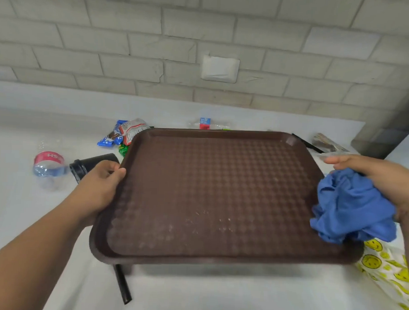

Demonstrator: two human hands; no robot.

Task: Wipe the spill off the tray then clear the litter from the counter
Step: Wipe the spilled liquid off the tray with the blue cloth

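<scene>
Tray [209,178] judged stiff, light; your left hand [102,183] gripped left rim, a sound hold. Your right hand [388,179] clutched soft bunched cloth [352,206].

— Any print to read around the tray [218,261]?
— Left of it, the crushed bottle [45,171] has a red label [49,158] showing "ESH", upside down. Beyond the far edge, a red-and-blue label [205,123] reads "RE" over "FR".
— The wrappers at its far-left corner?
— The white wrapper [133,129] bears a QR code; its small print is blurred. By the near-right corner, a bag [380,272] carries yellow smiley faces.
</scene>
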